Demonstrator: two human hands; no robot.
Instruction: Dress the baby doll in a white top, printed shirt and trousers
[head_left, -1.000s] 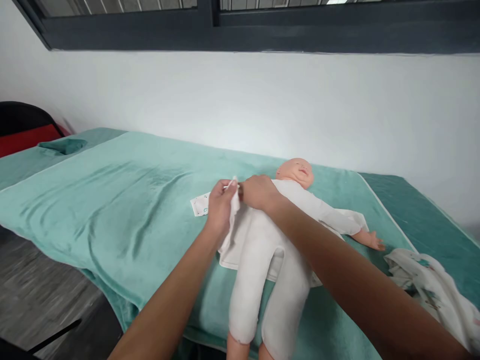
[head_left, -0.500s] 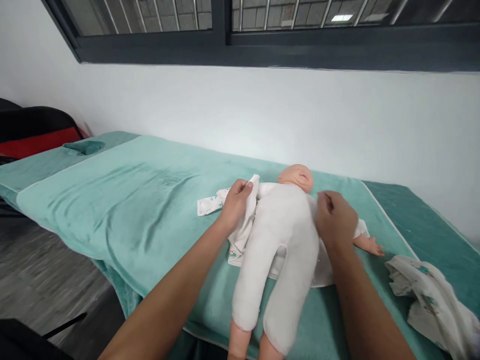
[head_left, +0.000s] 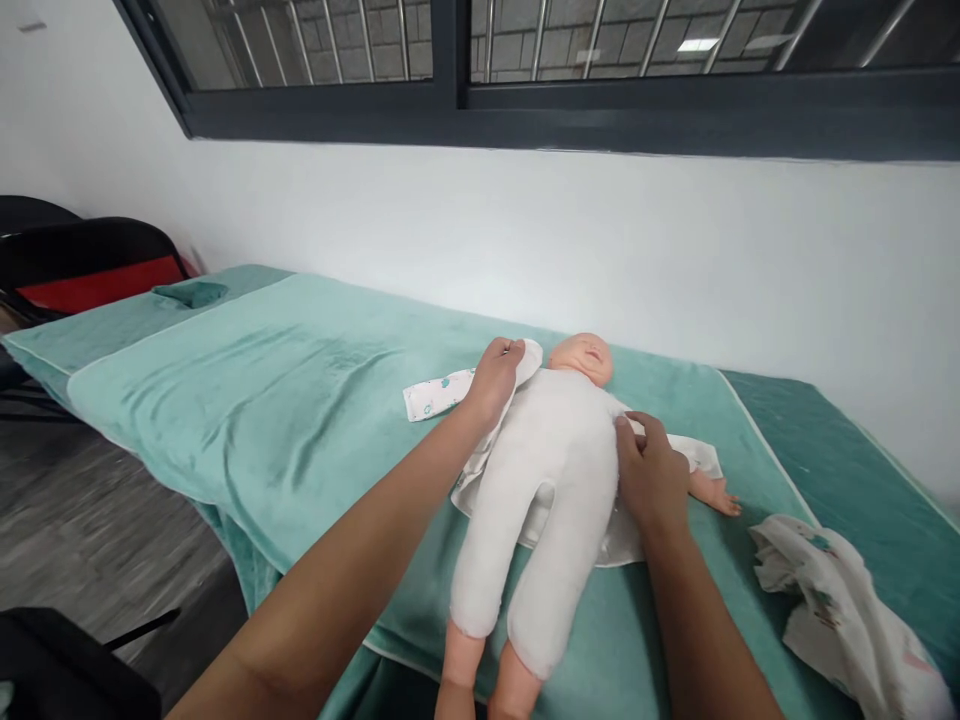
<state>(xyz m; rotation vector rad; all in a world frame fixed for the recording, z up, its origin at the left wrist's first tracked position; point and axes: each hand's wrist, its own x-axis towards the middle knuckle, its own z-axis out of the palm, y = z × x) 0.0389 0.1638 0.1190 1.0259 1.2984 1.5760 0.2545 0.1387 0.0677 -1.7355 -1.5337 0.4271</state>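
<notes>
A baby doll point(head_left: 561, 440) with a white cloth body lies on its back, head toward the wall. Beneath it spreads a white printed baby shirt point(head_left: 442, 394), one sleeve lying out flat to the left. My left hand point(head_left: 498, 376) is closed on the shirt's edge, lifted beside the doll's shoulder. On the other side, my right hand point(head_left: 651, 468) has its fingers bent against the doll's side, by the shirt; what they pinch, if anything, is hidden. The doll's arm point(head_left: 714, 490) comes out of the sleeve on the right.
A green padded bed point(head_left: 225, 390) stands along the white wall under a barred window. A crumpled printed garment point(head_left: 847, 600) lies at the right front edge. Black and red chairs point(head_left: 97, 265) are at the far left, and a black object point(head_left: 71, 665) is at lower left.
My left hand has raised the shirt's edge up and inward, closer to the doll's head. My right hand has shifted down against the doll's side. The view has moved slightly.
</notes>
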